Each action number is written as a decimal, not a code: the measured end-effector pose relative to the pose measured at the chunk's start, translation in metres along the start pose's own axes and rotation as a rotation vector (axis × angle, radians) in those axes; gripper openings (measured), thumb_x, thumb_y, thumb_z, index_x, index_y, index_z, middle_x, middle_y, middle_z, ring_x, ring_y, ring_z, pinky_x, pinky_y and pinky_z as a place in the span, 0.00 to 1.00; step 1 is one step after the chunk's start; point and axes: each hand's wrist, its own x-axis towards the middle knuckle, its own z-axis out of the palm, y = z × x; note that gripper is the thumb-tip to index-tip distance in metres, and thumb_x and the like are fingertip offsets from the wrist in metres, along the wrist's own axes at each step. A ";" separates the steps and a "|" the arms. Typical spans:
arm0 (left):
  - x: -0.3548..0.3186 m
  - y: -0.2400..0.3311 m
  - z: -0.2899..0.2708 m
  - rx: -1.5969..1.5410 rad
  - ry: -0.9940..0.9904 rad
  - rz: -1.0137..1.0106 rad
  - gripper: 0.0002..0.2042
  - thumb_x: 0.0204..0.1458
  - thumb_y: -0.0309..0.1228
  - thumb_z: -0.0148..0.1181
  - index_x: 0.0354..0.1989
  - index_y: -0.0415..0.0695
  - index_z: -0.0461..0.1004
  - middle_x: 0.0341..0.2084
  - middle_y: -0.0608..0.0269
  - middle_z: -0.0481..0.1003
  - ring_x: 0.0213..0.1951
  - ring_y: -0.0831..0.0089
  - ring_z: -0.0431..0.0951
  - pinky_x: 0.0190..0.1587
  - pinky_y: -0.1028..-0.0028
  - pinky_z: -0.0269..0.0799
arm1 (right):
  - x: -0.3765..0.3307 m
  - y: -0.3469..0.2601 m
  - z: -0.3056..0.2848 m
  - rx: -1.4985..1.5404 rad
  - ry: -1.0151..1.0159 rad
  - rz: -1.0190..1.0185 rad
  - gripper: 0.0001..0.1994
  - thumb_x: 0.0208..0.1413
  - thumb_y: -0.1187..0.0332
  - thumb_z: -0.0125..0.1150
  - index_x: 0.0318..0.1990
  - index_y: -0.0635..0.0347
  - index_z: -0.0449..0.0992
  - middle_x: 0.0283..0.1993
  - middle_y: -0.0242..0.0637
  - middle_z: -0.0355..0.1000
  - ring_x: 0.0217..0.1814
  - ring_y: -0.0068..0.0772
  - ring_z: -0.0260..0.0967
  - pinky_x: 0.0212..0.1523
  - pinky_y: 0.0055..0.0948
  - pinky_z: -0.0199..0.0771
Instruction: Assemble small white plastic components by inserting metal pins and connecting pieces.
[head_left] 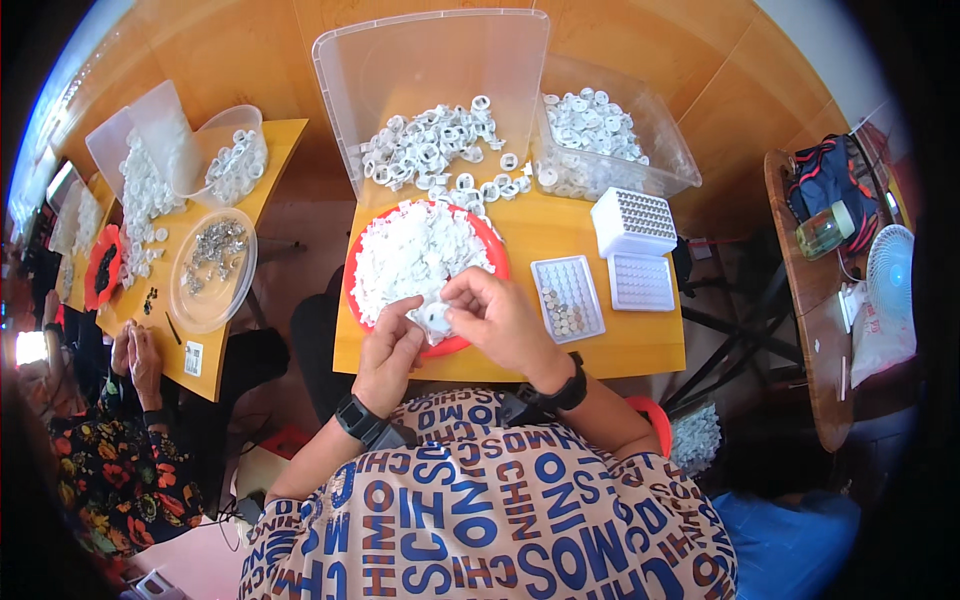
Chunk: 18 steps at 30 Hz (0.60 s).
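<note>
Along the near edge, right of centre in the frame, a strip of yellow table showing below a white tray; tighter at left, with a red bowl close to the left edge. Over the bowl's near rim, at centre, a small white part, pinched between left hand and right hand, thumb and forefinger of each nearly closed on it. Round face roughly upward, dark spot in the middle; long axis hard to tell. Farther, upper centre, loose white rings spilling from a tipped clear bin.
</note>
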 end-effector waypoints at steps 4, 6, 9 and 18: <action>-0.001 -0.004 -0.006 0.015 -0.033 -0.009 0.14 0.57 0.25 0.47 0.51 0.40 0.68 0.22 0.69 0.68 0.24 0.82 0.68 0.28 0.80 0.65 | 0.010 -0.006 -0.043 -0.028 0.113 0.003 0.07 0.52 0.78 0.58 0.39 0.63 0.72 0.30 0.27 0.70 0.31 0.13 0.66 0.33 0.17 0.69; 0.000 -0.007 -0.007 0.040 -0.066 -0.029 0.13 0.58 0.26 0.47 0.50 0.40 0.69 0.23 0.68 0.69 0.24 0.81 0.68 0.28 0.80 0.65 | 0.022 -0.011 -0.074 -0.096 0.274 -0.094 0.06 0.52 0.77 0.57 0.39 0.64 0.72 0.29 0.27 0.70 0.30 0.15 0.66 0.31 0.18 0.68; 0.000 -0.006 -0.006 0.051 -0.055 -0.024 0.12 0.58 0.27 0.47 0.50 0.40 0.69 0.22 0.68 0.69 0.24 0.81 0.68 0.27 0.80 0.65 | 0.051 -0.043 -0.121 0.033 0.643 -0.261 0.06 0.53 0.75 0.57 0.38 0.66 0.73 0.31 0.28 0.71 0.29 0.18 0.66 0.32 0.20 0.68; 0.000 -0.010 -0.007 -0.020 -0.066 -0.049 0.11 0.59 0.28 0.47 0.47 0.40 0.71 0.22 0.69 0.69 0.23 0.82 0.68 0.27 0.81 0.65 | 0.035 -0.017 -0.161 -0.363 0.620 -0.203 0.05 0.51 0.73 0.60 0.35 0.65 0.76 0.30 0.31 0.74 0.32 0.19 0.69 0.37 0.21 0.70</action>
